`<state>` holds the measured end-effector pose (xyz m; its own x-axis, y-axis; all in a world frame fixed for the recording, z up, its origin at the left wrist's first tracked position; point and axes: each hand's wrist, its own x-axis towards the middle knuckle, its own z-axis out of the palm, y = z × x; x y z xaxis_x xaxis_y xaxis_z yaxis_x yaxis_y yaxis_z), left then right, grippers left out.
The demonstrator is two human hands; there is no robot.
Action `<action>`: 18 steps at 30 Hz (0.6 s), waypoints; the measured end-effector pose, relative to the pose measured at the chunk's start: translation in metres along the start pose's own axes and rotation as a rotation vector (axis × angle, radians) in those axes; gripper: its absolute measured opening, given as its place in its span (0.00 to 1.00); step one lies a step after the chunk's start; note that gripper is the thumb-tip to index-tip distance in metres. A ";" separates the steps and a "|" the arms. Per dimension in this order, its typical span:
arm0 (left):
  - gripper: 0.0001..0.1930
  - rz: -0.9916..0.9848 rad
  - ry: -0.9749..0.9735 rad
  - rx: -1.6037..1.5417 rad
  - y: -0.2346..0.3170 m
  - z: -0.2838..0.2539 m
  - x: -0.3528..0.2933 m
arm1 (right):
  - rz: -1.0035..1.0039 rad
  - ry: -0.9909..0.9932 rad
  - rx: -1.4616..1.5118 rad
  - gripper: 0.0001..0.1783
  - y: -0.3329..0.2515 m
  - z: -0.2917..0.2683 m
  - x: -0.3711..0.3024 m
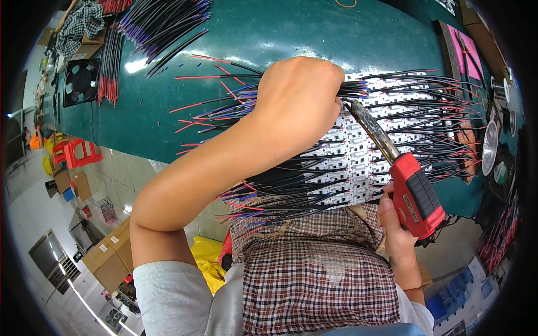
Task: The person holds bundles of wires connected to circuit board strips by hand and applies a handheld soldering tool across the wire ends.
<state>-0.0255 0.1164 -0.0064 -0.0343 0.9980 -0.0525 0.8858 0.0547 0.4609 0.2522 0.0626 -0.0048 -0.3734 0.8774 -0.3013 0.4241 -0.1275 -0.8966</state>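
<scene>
My left hand [305, 84] is closed around a bundle of black wires [354, 88] with bluish ends, over the upper edge of a panel of small white circuit boards [358, 151]. More black wires with red tips fan out from both sides of the panel. In my right hand [395, 229] is a red and black soldering iron with a gun-shaped handle [414, 196]. Its metal barrel slants up to the left, and the tip lies just beside the wires at my left hand's fingers. Whether tip and wire touch, I cannot tell.
A large pile of black wires [165, 25] and a red-tipped bundle [109, 73] lie at the far left of the green table [269, 28], near a black fan [81, 82]. Rightward are a round metal dish [490, 143] and a pink pad [466, 53]. A red stool [77, 153] stands beyond the table.
</scene>
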 end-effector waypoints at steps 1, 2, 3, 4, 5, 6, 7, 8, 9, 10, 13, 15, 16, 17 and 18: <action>0.08 0.000 0.000 0.001 0.000 0.001 0.000 | 0.086 -0.016 0.039 0.11 -0.002 -0.003 0.000; 0.08 0.003 0.005 -0.001 0.000 0.001 0.001 | 0.172 -0.034 0.077 0.11 -0.003 -0.005 0.000; 0.08 0.006 0.010 -0.003 -0.001 0.001 0.001 | 0.171 -0.034 0.077 0.11 -0.004 -0.006 0.000; 0.08 0.006 0.010 -0.002 0.000 0.001 0.001 | 0.133 -0.055 0.036 0.11 -0.004 -0.007 0.001; 0.08 0.004 0.004 0.000 0.000 0.000 0.002 | 0.094 -0.076 -0.006 0.11 -0.004 -0.007 0.002; 0.08 0.001 -0.003 0.002 0.000 0.000 0.002 | 0.094 -0.076 -0.007 0.11 -0.005 -0.007 0.002; 0.08 0.001 -0.002 0.002 0.000 0.000 0.002 | 0.090 -0.076 0.006 0.11 -0.006 -0.007 0.003; 0.08 -0.007 -0.015 0.014 0.001 0.000 0.003 | 0.086 -0.076 0.020 0.11 -0.007 -0.007 0.003; 0.07 -0.016 -0.028 0.026 0.001 0.000 0.004 | 0.085 -0.076 0.021 0.11 -0.007 -0.006 0.002; 0.07 -0.015 -0.028 0.027 0.002 -0.001 0.004 | 0.111 -0.046 0.038 0.11 -0.007 -0.005 0.002; 0.07 -0.036 -0.062 0.048 0.003 -0.001 0.005 | 0.045 -0.030 0.014 0.12 -0.001 -0.004 0.003; 0.08 -0.024 -0.043 0.050 0.003 0.000 0.006 | -0.044 -0.040 -0.030 0.13 0.003 -0.003 0.002; 0.08 -0.023 -0.043 0.049 0.003 0.000 0.006 | -0.060 -0.013 -0.002 0.13 0.004 -0.002 0.001; 0.08 -0.024 -0.040 0.048 0.004 0.000 0.005 | -0.075 0.013 0.029 0.14 0.005 -0.001 0.000; 0.08 -0.024 -0.037 0.047 0.005 0.000 0.005 | -0.075 0.013 0.030 0.14 0.003 -0.001 -0.001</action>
<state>-0.0215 0.1213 -0.0042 -0.0395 0.9946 -0.0959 0.9057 0.0762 0.4170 0.2551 0.0621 -0.0072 -0.3927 0.8906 -0.2293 0.3702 -0.0752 -0.9259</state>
